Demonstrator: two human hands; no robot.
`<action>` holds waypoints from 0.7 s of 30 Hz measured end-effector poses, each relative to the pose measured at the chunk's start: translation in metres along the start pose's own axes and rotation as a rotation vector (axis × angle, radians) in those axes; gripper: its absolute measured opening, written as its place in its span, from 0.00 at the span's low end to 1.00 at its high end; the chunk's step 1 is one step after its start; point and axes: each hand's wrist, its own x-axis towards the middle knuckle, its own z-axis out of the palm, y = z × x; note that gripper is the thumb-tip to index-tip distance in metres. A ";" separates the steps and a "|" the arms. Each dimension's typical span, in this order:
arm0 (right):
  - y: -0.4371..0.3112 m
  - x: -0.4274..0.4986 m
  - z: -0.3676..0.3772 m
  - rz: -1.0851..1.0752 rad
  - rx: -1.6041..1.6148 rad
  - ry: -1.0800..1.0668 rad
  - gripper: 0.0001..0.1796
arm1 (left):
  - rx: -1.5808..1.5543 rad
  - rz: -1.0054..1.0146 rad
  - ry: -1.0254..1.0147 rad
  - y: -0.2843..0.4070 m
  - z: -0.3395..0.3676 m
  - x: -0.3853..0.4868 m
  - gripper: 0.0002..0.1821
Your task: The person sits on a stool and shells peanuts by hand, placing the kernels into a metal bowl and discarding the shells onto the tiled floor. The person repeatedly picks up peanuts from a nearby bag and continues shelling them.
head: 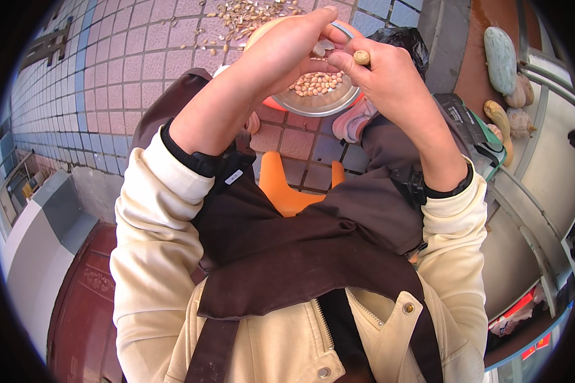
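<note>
My left hand [309, 45] is curled, with pale pieces of peanut shell [322, 48] between its thumb and fingers. Close beside it, my right hand [385, 64] holds an unshelled peanut [362, 57] near the base of the thumb and forefinger. The right fingertips meet the left fingers. Below both hands is a metal bowl [338, 106], and shelled peanut kernels [317, 85] lie in its bottom. It sits in or on an orange-red plastic basin [274, 103]. My hands and left forearm hide much of the bowl and basin.
Peanuts and shells [249, 19] are scattered over the tiled floor [139, 62] beyond the basin. A black plastic bag [405, 40] is at the right. Squashes [500, 60] lie farther right, near a green-and-black bag [481, 131]. An orange plastic seat [285, 194] shows between my legs.
</note>
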 end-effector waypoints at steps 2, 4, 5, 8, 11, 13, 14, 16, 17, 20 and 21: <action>0.002 0.002 0.000 0.052 -0.081 0.009 0.16 | 0.133 0.061 0.050 0.004 0.004 -0.003 0.27; 0.003 0.003 0.002 0.022 -0.115 0.085 0.16 | 0.569 0.234 0.055 0.008 0.007 -0.009 0.28; 0.003 0.004 0.004 -0.022 -0.117 0.154 0.16 | 0.787 0.322 0.056 0.009 0.008 -0.012 0.29; 0.003 0.002 0.003 -0.088 -0.144 0.196 0.16 | 0.894 0.415 0.061 0.010 0.012 -0.016 0.24; 0.000 -0.001 -0.005 0.000 -0.064 0.130 0.17 | 0.657 0.381 0.069 0.009 0.012 -0.012 0.21; -0.002 0.001 -0.009 0.033 0.076 0.160 0.16 | 0.350 0.274 0.024 0.010 0.009 -0.008 0.19; -0.003 0.001 -0.009 0.025 0.174 0.210 0.16 | 0.162 0.190 -0.017 0.012 0.008 -0.007 0.18; -0.004 0.003 -0.009 0.001 0.332 0.260 0.16 | -0.089 0.059 -0.090 0.015 0.006 -0.008 0.16; -0.004 0.004 -0.008 -0.058 0.391 0.272 0.16 | -0.118 0.040 -0.087 0.016 0.006 -0.010 0.15; -0.003 0.004 -0.003 -0.117 0.513 0.288 0.16 | -0.190 0.003 -0.092 0.019 0.008 -0.018 0.14; -0.003 0.003 -0.001 -0.116 0.532 0.300 0.16 | -0.201 0.007 -0.101 0.019 0.010 -0.020 0.14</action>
